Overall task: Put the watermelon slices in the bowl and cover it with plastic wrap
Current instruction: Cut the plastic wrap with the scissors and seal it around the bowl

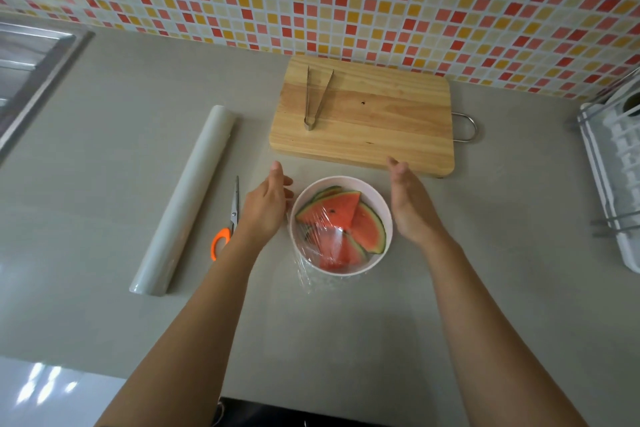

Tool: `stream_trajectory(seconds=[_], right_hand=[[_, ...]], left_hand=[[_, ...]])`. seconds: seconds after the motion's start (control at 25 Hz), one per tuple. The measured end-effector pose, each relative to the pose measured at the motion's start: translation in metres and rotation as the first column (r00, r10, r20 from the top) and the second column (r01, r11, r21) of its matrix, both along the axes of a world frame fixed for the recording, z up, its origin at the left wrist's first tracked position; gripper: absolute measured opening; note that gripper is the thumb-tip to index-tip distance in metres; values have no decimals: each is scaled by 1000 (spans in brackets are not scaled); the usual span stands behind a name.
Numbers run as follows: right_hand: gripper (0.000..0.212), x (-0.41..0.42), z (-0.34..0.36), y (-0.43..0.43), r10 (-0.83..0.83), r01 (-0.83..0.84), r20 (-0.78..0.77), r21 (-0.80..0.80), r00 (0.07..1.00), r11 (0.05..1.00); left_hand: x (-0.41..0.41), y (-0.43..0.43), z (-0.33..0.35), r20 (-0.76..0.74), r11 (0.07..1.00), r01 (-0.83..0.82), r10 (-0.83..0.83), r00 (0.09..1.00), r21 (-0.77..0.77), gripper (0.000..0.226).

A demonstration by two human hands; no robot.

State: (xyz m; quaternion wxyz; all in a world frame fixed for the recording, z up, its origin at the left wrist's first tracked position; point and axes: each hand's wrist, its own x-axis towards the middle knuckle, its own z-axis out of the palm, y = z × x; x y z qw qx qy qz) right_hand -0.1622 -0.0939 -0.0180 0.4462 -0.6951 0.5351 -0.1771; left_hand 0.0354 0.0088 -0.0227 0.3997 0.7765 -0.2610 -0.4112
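Observation:
A white bowl point(375, 262) stands on the grey counter and holds several watermelon slices point(337, 210). A sheet of clear plastic wrap point(317, 279) lies over the bowl and bunches down its near-left side. My left hand point(266, 204) is at the bowl's left side, fingers straight, touching the wrap by the rim. My right hand point(410, 201) is just right of the bowl, fingers straight and relaxed, holding nothing.
A roll of plastic wrap point(183, 199) lies to the left, with orange-handled scissors point(227, 224) beside it. Behind the bowl is a wooden cutting board point(381, 121) with metal tongs point(317, 97) on it. A sink point(31, 69) is far left, a dish rack point(613, 180) far right.

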Motion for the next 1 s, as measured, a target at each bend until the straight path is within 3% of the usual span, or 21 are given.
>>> stream_trajectory(seconds=[0.12,0.24,0.32,0.44,0.64,0.76,0.84,0.92,1.0], right_hand=[[100,7,-7,5,15,-54,201,190,980,980],[73,19,-19,16,-59,-39,325,287,944,957],[51,20,-22,17,-145,56,336,261,931,964],[44,21,-23,16,-212,114,345,284,914,952],[38,18,-13,27,-312,201,288,357,905,912],[36,10,-14,54,-589,454,270,427,761,782],[32,7,-16,79,-699,501,285,529,655,685],[32,2,-16,106,-697,437,307,600,648,671],[34,-9,-15,112,-648,448,296,524,702,725]], left_hand=[[-8,31,-4,-58,994,104,-103,993,28,65],[-17,47,-9,-104,999,49,-48,993,7,55],[-19,53,-9,-209,1000,-6,5,978,-5,54],[-31,63,-4,-464,977,-213,179,868,-22,47],[-58,73,-10,-622,940,-299,137,771,-164,48],[-51,53,-5,-666,919,-304,63,743,-252,51],[-41,31,4,-707,899,-391,146,692,-197,47],[-28,12,7,-663,923,-340,141,735,-180,46],[-13,3,4,-457,979,-154,77,886,-135,58]])
